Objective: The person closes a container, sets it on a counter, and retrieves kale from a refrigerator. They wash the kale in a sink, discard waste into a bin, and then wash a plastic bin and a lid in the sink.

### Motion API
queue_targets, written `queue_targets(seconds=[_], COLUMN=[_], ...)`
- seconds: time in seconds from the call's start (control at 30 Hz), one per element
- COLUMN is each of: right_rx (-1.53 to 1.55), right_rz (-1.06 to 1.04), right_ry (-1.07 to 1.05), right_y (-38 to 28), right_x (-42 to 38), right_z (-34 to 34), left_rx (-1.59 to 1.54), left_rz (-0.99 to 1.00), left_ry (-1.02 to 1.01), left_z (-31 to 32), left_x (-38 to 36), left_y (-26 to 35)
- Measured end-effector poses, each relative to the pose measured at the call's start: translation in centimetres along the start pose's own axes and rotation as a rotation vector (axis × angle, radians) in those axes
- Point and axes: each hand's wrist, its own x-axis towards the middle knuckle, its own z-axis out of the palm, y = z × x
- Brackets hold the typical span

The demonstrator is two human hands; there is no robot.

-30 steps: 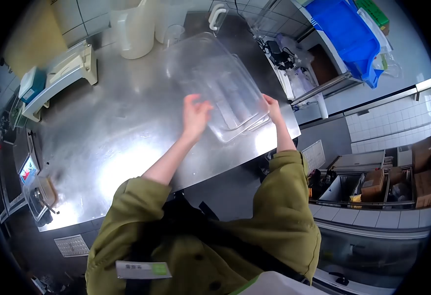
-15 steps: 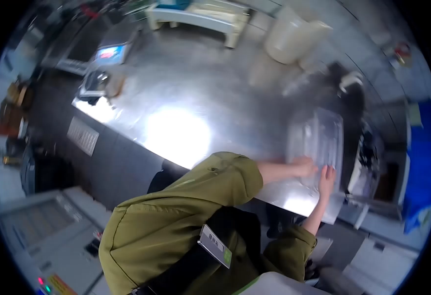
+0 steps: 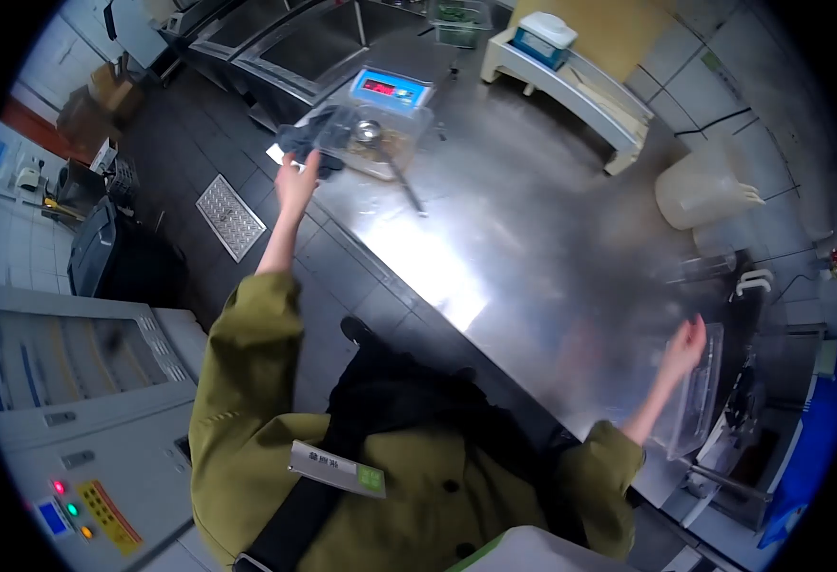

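My left hand is stretched out to the table's left corner, beside a dark cloth and a clear plastic container. Its fingers are apart. A metal ladle lies across that container, its handle reaching over the steel table. On the right, my right hand is over a clear plastic box near the table's right end. Its fingers look pressed together, and whatever they may hold is too small to make out.
A scale with a lit display stands behind the container. Farther back are sinks, a cream rack with a blue-and-white box, and a white bucket. A black bin stands on the floor at left.
My left hand has left the clear box at the right and moved far left to the container and cloth. My right hand stays by the box. The view has turned left.
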Motion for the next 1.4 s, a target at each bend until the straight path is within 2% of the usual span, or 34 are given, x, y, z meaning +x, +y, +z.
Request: queue_targets(seconds=[0.07, 0.1, 0.13, 0.17, 0.2, 0.23, 0.27, 0.3, 0.33, 0.4, 0.47, 0.57, 0.6, 0.67, 0.73, 0.77, 0.8, 0.83, 0.87, 0.9, 0.93, 0.97, 1.0, 1.03, 1.07, 1.1, 1.13, 1.2, 1.27, 1.3, 1.33, 1.4], right_rx=[0.344, 0.480, 0.453, 0.487, 0.654, 0.739, 0.757, 0.720, 0.636, 0.511, 0.176, -0.043, -0.140, 0.125, 0.183, 0.347, 0.234, 0.252, 0.256, 0.195, 0.178, 0.499, 0.662, 0.598, -0.127, -0.323, -0.351, -0.318, -0.375, -0.403, -0.467, -0.628], right_rz=[-0.020, 0.011, -0.021, -0.040, 0.069, -0.328, -0.423, -0.492, -0.587, -0.615, -0.510, -0.351, -0.471, -0.473, -0.279, -0.040, 0.164, 0.424, 0.312, 0.366, 0.375, 0.518, 0.686, 0.552, 0.463, 0.194, 0.097, 0.091, 0.168, 0.316, 0.381, 0.401], right_ry=[-0.224, -0.456, -0.642, -0.834, -1.046, -0.941, -0.888, -0.829, -0.681, -0.467, -0.403, -0.604, -0.429, -0.463, -0.439, -0.353, -0.248, -0.142, 0.081, 0.135, 0.087, -0.010, -0.160, -0.296, -0.286, -0.421, -0.430, -0.328, -0.223, -0.232, -0.216, -0.116], right_y=[-13.8, -17.4, -20.6, -25.4, -29.4, -33.7, -38.1, -41.6, -44.6, -49.2, -53.7, -55.1, -54.9, -53.0, -49.9, -48.5, -47.4, -44.5, -38.7, -37.7, -32.8, -34.2, -31.9, -30.2, -32.1, -36.4, -38.0, -40.1, -41.9, -44.3, -46.8, -54.6], right_x=[-5.1, -8.2, -12.0, -16.1, -20.0, -22.8, -24.7, -25.8, -26.4, -26.4, -25.1, -23.4, -23.6, -23.3, -23.7, -22.8, -21.0, -18.8, -16.8, -13.4, -10.3, -7.0, -4.5, -3.2, -2.9, -4.1, -6.2, -11.3, -16.8, -18.9, -20.6, -22.4], right_z=[5.8, 9.2, 12.6, 15.1, 18.1, 21.0, 23.2, 25.6, 28.3, 34.7, 38.0, 43.6, 44.6, 43.9, 41.5, 38.5, 35.7, 34.1, 34.8, 33.7, 35.7, 36.8, 40.2, 44.1, 46.5, 46.3, 46.8, 44.7, 42.4, 41.9, 42.6, 49.1], left_rx=[-0.472, -0.555, -0.644, -0.608, -0.568, -0.548, -0.516, -0.576, -0.632, -0.748, -0.886, -0.892, -0.898, -0.889, -0.808, -0.766, -0.738, -0.726, -0.713, -0.731, -0.749, -0.747, -0.745, -0.732, -0.702, -0.711, -0.719, -0.800, -0.791, -0.767, -0.747, -0.693], left_rz=[-0.366, -0.359, -0.354, -0.361, -0.375, -0.352, -0.327, -0.384, -0.397, -0.449, -0.409, -0.250, -0.201, -0.175, -0.146, -0.110, -0.075, -0.068, -0.050, -0.036, -0.026, -0.045, -0.066, -0.111, -0.156, -0.220, -0.291, -0.363, -0.323, -0.296, -0.270, -0.262], left_ry=[-0.395, -0.441, -0.487, -0.493, -0.496, -0.463, -0.436, -0.461, -0.491, -0.596, -0.638, -0.660, -0.668, -0.592, -0.545, -0.544, -0.530, -0.531, -0.528, -0.485, -0.443, -0.467, -0.489, -0.466, -0.454, -0.449, -0.451, -0.568, -0.530, -0.517, -0.506, -0.377], left_z=[1.8, 3.3, 5.0, 5.6, 6.0, 6.7, 6.9, 5.3, 3.3, 0.2, -3.7, -8.1, -9.2, -11.0, -13.3, -14.6, -15.8, -17.2, -18.6, -19.8, -20.9, -22.3, -23.7, -24.6, -25.6, -26.4, -26.9, -27.9, -27.3, -26.8, -25.7, -22.8], left_x=[5.4, 7.0, 8.1, 8.8, 9.1, 9.6, 10.1, 9.9, 10.7, 12.9, 16.0, 22.7, 25.2, 30.1, 35.2, 37.5, 39.9, 42.4, 45.0, 46.8, 48.3, 50.4, 52.3, 54.1, 55.6, 56.3, 57.2, 60.8, 62.6, 63.2, 63.0, 65.6], left_y=[-1.1, -2.5, -3.6, -3.4, -3.4, -3.9, -4.5, -2.8, -1.8, -0.1, 1.9, 2.4, 1.8, 0.9, -0.8, -1.9, -3.6, -5.8, -7.9, -9.5, -11.1, -13.1, -15.0, -16.5, -17.4, -17.6, -18.0, -20.8, -21.7, -21.1, -20.0, -17.9])
